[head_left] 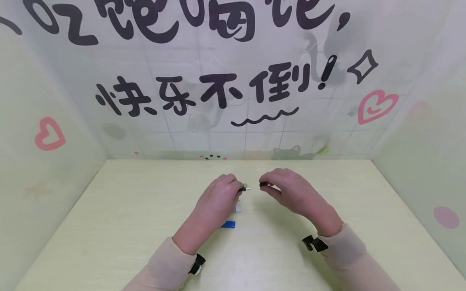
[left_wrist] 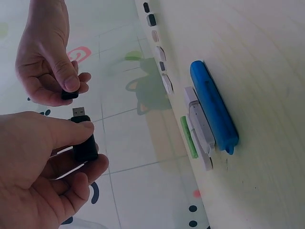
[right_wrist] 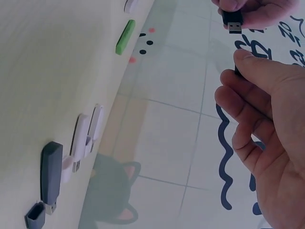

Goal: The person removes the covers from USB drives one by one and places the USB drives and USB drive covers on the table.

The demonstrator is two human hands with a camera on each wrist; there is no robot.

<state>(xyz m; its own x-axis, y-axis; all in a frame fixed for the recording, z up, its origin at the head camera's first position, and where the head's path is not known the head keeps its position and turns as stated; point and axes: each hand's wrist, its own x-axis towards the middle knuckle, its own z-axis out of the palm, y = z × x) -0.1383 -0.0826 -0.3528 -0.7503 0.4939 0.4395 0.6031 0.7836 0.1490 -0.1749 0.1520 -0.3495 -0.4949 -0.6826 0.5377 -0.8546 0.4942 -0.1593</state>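
Note:
My left hand (head_left: 220, 198) pinches a black USB stick (left_wrist: 85, 138) between thumb and fingers. Its bare metal plug (left_wrist: 78, 111) points toward my right hand (head_left: 291, 190). Between the right thumb and fingertips is a small black cap (left_wrist: 70, 94), largely covered by them in the right wrist view. A short gap separates the plug from the cap, and both hands are raised above the table. Below the left hand lie a blue stick-shaped piece (left_wrist: 214, 107), white USB sticks (left_wrist: 200, 119) and a green one (left_wrist: 188, 137).
On the pale table (head_left: 109, 226), a dark grey USB stick (right_wrist: 51, 171) lies uncapped beside its cap (right_wrist: 35, 216). White sticks (right_wrist: 79, 137) with exposed plugs lie near it. Printed walls (head_left: 218, 141) enclose the table's back and sides.

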